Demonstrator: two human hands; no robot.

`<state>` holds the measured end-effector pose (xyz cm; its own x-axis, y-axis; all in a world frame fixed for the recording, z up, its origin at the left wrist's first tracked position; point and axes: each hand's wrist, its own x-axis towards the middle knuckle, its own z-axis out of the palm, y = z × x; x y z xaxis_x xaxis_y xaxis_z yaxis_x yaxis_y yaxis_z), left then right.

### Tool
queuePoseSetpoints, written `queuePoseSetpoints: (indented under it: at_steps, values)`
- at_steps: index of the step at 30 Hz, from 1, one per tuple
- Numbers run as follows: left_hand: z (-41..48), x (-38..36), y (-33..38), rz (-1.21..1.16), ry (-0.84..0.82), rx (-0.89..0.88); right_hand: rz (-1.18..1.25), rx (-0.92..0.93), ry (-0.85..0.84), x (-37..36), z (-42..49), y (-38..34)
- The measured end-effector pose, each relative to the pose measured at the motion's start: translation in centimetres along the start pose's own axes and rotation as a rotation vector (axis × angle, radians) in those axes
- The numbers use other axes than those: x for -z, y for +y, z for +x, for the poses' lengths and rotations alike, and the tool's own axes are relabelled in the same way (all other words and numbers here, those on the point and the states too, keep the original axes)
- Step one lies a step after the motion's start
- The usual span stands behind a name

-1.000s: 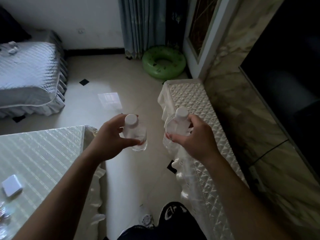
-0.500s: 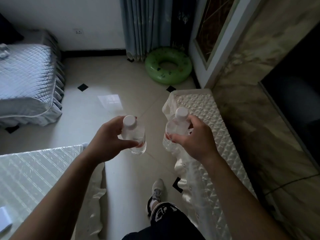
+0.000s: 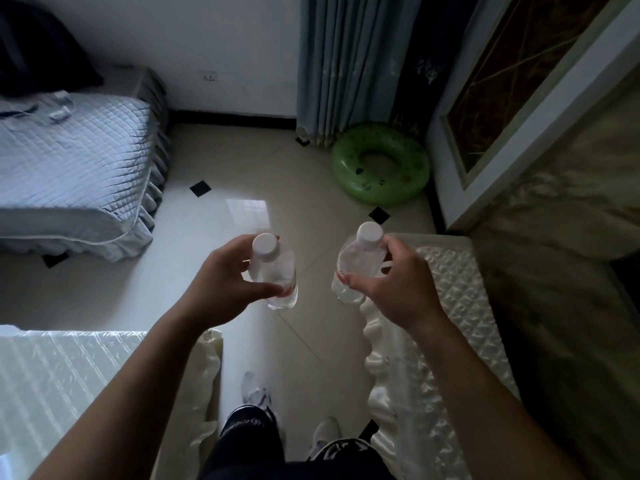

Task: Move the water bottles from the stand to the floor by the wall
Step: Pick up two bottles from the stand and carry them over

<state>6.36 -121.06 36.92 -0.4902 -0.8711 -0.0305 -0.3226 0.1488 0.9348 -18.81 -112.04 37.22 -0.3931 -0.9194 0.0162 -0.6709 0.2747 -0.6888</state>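
I carry two clear water bottles with white caps, held upright above the tiled floor (image 3: pixel 249 168). My left hand (image 3: pixel 221 289) grips the left bottle (image 3: pixel 273 271) round its body. My right hand (image 3: pixel 398 289) grips the right bottle (image 3: pixel 356 261), which hangs just left of the long stand (image 3: pixel 450 306) with its quilted cream cover. The far wall (image 3: pixel 225 46) with a dark skirting lies ahead across the floor.
A bed (image 3: pixel 69 168) with a grey quilt fills the left. A green swim ring (image 3: pixel 381 164) lies by the blue curtain (image 3: pixel 339 64). A table (image 3: pixel 69 375) with a shiny quilted cover is at lower left. My feet stand in the aisle between table and stand.
I have walked forward along the aisle; the swim ring, bed and far wall are nearer, the table slid back. Both hands keep the same hold on the bottles.
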Motion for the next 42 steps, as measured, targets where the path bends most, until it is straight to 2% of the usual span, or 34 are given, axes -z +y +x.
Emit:
queuePoseSetpoints:
  at_steps: [18, 28, 42]
  values:
    - [24.2, 18.7, -6.8, 0.024, -0.055, 0.001, 0.09, -0.013, 0.045, -11.9, 24.9, -12.9]
    - [36.5, 22.7, -8.2, -0.009, -0.008, 0.01, 0.145, -0.02, -0.032, -15.4, 38.8, -14.9]
    - [56.2, 28.9, -9.5, 0.025, 0.155, 0.036, 0.163, 0.11, -0.129, -18.4, 63.0, -18.5]
